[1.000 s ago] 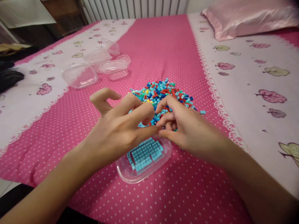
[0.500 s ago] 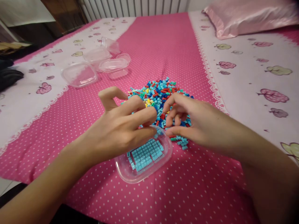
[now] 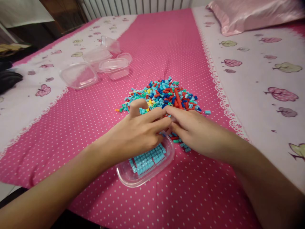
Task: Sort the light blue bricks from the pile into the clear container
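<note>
My left hand (image 3: 145, 128) hovers over the far part of a clear plastic container (image 3: 133, 180), its fingers bent and their tips meeting those of my right hand (image 3: 190, 130). Both hands are closed at the fingertips, and whatever lies between them is hidden. Inside the container, light-blue toy bricks (image 3: 146, 162) lie in tidy rows. Right behind the hands rises a pile of small toy bricks (image 3: 159, 90) in blue, red, green and yellow. A long red piece (image 3: 178, 98) stands out on the pile's right side.
Several clear plastic containers and lids (image 3: 79, 76) lie at the back left of the bed. One light-blue brick (image 3: 207, 112) sits apart, right of the pile. A pink pillow (image 3: 252, 16) rests at the back right on the pink dotted bedspread (image 3: 171, 197).
My left hand has moved right and the two hands' fingertips have come together. More of the pile shows, with the long red piece and the lone light-blue brick now visible.
</note>
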Demonstrator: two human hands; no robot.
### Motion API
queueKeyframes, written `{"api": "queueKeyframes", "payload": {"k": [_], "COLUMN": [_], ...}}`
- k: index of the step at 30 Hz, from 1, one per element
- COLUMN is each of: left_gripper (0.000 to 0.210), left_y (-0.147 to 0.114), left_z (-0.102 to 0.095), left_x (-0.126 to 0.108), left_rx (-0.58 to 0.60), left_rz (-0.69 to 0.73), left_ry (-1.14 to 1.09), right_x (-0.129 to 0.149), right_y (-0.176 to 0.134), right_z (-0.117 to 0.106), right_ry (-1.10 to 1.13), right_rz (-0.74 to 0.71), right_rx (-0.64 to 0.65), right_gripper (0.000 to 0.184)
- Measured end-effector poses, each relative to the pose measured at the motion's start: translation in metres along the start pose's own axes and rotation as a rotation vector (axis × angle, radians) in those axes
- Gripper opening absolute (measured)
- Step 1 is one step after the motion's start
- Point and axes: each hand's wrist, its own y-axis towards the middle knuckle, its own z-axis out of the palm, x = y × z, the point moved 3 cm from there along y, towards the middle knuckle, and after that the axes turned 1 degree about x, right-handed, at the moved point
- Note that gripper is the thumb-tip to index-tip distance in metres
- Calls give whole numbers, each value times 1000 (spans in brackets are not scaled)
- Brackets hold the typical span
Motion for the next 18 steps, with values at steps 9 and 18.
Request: {"api": "queueKeyframes", "payload": {"k": [9, 18], "left_gripper": [27, 36], "left_y": [0, 2], "left_z": [2, 0], "left_x": [-1, 0], "left_rx": [-10, -23], "left_rz": [-5, -23], "left_ry": [9, 19], "right_x": [3, 3], "right_y": [-1, 0], "right_z": [2, 4], "right_ry": [21, 34], "right_rz": [-2, 11], "right_rx": [1, 28], "right_gripper": [16, 17]}}
